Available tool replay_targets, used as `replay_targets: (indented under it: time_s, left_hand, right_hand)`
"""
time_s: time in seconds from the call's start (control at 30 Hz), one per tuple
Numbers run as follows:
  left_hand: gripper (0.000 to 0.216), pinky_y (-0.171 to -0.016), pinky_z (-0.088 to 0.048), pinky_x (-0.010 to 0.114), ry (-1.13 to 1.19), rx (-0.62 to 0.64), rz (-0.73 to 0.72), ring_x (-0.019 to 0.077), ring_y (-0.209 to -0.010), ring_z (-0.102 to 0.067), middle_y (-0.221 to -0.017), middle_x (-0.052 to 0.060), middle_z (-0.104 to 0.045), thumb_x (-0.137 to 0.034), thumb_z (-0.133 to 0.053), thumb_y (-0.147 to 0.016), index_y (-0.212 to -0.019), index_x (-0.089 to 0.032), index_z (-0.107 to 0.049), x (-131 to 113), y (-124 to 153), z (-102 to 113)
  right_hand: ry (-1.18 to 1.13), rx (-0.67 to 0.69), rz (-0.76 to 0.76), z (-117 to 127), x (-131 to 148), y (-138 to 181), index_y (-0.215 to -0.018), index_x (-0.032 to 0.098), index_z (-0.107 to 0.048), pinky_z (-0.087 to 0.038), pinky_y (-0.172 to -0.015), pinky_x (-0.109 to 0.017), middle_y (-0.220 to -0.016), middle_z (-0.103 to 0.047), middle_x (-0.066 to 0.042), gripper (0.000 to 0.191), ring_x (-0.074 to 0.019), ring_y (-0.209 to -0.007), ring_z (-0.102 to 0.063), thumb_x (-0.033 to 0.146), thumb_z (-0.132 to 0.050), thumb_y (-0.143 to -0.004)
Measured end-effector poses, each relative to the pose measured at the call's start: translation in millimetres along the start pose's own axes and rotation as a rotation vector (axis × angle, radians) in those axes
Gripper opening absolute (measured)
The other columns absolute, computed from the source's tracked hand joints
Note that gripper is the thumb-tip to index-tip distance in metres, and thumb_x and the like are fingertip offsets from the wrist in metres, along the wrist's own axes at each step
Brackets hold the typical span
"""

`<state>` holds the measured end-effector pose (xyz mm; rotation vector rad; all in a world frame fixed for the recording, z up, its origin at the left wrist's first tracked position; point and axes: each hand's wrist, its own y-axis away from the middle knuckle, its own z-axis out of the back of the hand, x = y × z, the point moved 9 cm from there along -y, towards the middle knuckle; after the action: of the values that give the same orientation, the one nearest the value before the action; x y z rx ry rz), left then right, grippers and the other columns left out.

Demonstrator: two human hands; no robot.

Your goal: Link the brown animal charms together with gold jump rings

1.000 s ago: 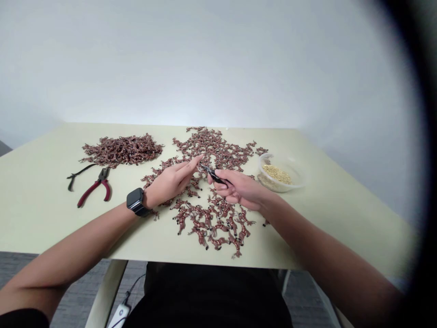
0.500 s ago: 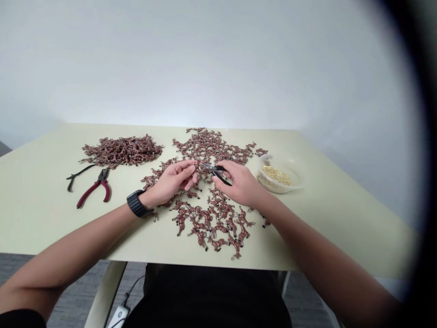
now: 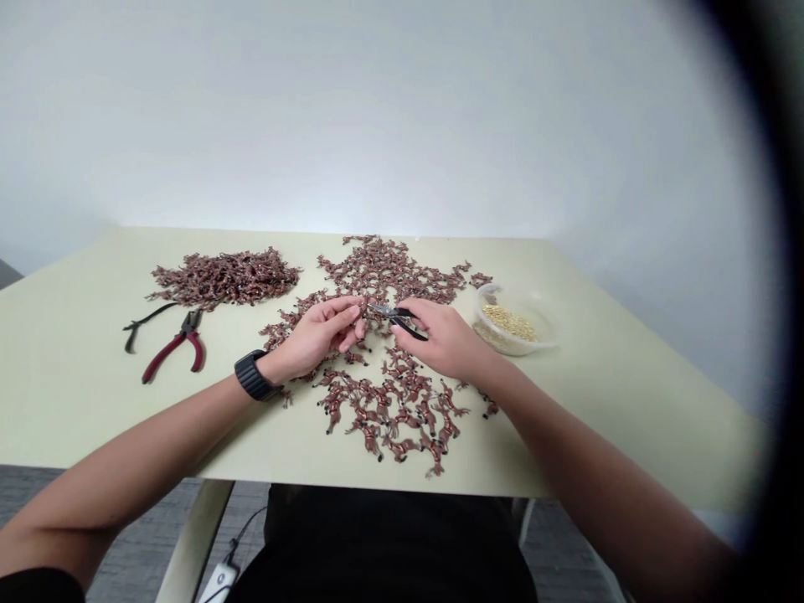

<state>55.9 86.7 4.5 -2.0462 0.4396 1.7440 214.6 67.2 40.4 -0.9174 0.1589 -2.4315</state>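
Note:
Between the thumb and fingers of my left hand [image 3: 323, 333] is a small brown reindeer figurine [image 3: 363, 308], mostly covered by the fingertips. My right hand [image 3: 443, 335] is closed around the black handles of small pliers [image 3: 399, 316]. Their metal jaws point left and meet the figurine at my left fingertips; whether they grip a ring there is too small to tell. Beneath and around both hands lie many loose reindeer figurines [image 3: 402, 414], spread over the pale yellow table [image 3: 282, 448].
A dense heap of brown figurines [image 3: 226, 276] sits at the back left. In front of it lie red-handled pliers [image 3: 179, 345] and a black strap-like piece [image 3: 147, 324]. On the right stands a clear plastic tub [image 3: 545, 335] with small gold pieces [image 3: 510, 322]. A wall [image 3: 352, 117] rises behind.
The plier jaws have shifted slightly left, closer to my left fingertips. Both hands stay otherwise in nearly the same place, with the same hold.

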Motion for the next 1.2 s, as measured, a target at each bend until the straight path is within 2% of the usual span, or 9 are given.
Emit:
replay_targets:
  time_s: [0.13,0.23,0.33,0.43,0.57,0.63,0.77,0.9,1.2]
  left_hand:
    - [0.046,-0.054,-0.047,0.022,-0.380,-0.021,-0.146,0.0082,-0.054,-0.050,-0.091,0.005,-0.071,-0.038,-0.055,-0.101,-0.143,-0.020,-0.056,-16,5,1]
    - [0.047,-0.066,-0.052,0.025,-0.824,-0.036,-0.436,0.0112,-0.067,-0.060,-0.098,0.007,-0.073,-0.026,-0.053,-0.100,-0.146,-0.023,-0.056,-41,14,-1]
    - [0.047,-0.080,-0.054,0.030,-1.007,0.005,-0.627,0.0153,-0.087,-0.066,-0.115,0.010,-0.072,-0.020,-0.053,-0.098,-0.144,-0.025,-0.058,-51,20,-6]
    - [0.046,-0.068,-0.054,0.025,-0.866,-0.066,-0.505,0.0120,-0.073,-0.064,-0.106,0.009,-0.074,-0.025,-0.051,-0.101,-0.146,-0.024,-0.056,-45,14,3]
    - [0.047,-0.048,-0.046,0.021,-0.435,-0.109,-0.171,0.0067,-0.050,-0.051,-0.092,0.006,-0.071,-0.040,-0.051,-0.103,-0.145,-0.020,-0.055,-21,4,11]
    - [0.046,-0.046,-0.044,0.020,-0.288,-0.101,-0.107,0.0056,-0.047,-0.050,-0.089,0.006,-0.070,-0.043,-0.055,-0.101,-0.138,-0.017,-0.060,-15,3,9]
    - [0.042,-0.043,-0.040,0.018,-0.142,-0.094,-0.040,0.0054,-0.047,-0.050,-0.085,0.006,-0.069,-0.043,-0.061,-0.097,-0.128,-0.015,-0.065,-8,3,8]
    - [0.038,-0.042,-0.039,0.018,-0.109,-0.088,-0.017,0.0051,-0.046,-0.049,-0.084,0.006,-0.069,-0.042,-0.062,-0.097,-0.124,-0.015,-0.067,-4,4,7]
    - [0.037,-0.042,-0.040,0.018,-0.123,-0.078,-0.013,0.0048,-0.045,-0.048,-0.083,0.005,-0.069,-0.043,-0.061,-0.097,-0.121,-0.016,-0.069,-5,4,4]
  right_hand:
    - [-0.330,0.136,-0.194,-13,-13,2,-0.093,0.022,-0.058,-0.027,-0.053,-0.027,-0.071,-0.045,0.002,0.030,-0.0124,-0.058,-0.037,0.050,-0.051,-0.099]
    - [-0.810,0.414,-0.361,-37,-11,12,-0.095,0.021,-0.056,-0.018,-0.045,-0.024,-0.071,-0.033,0.004,0.036,-0.0099,-0.055,-0.022,0.055,-0.048,-0.099]
    - [-1.076,0.553,-0.411,-44,-1,18,-0.097,0.019,-0.056,-0.012,-0.044,-0.023,-0.073,-0.028,0.005,0.037,-0.0102,-0.057,-0.014,0.055,-0.046,-0.099]
    - [-0.914,0.419,-0.354,-37,-7,13,-0.097,0.020,-0.058,-0.017,-0.045,-0.025,-0.071,-0.031,0.004,0.037,-0.0102,-0.055,-0.018,0.055,-0.046,-0.099]
    - [-0.321,0.044,-0.176,-6,-14,3,-0.101,0.022,-0.060,-0.028,-0.053,-0.028,-0.070,-0.044,0.002,0.030,-0.0129,-0.058,-0.038,0.051,-0.052,-0.098]
    - [-0.119,-0.039,-0.095,1,-9,1,-0.103,0.023,-0.061,-0.031,-0.058,-0.030,-0.071,-0.049,0.001,0.028,-0.0148,-0.061,-0.042,0.049,-0.054,-0.097]
    - [0.015,-0.067,0.017,3,0,0,-0.109,0.022,-0.060,-0.034,-0.066,-0.031,-0.086,-0.058,-0.003,0.027,-0.0175,-0.072,-0.048,0.044,-0.055,-0.095]
    - [0.028,-0.049,0.033,2,1,-1,-0.107,0.021,-0.061,-0.035,-0.068,-0.032,-0.092,-0.061,-0.005,0.025,-0.0189,-0.076,-0.050,0.043,-0.054,-0.096]
    - [-0.006,0.022,-0.011,1,3,0,-0.102,0.021,-0.062,-0.033,-0.062,-0.031,-0.082,-0.058,-0.002,0.026,-0.0161,-0.067,-0.048,0.045,-0.052,-0.097]
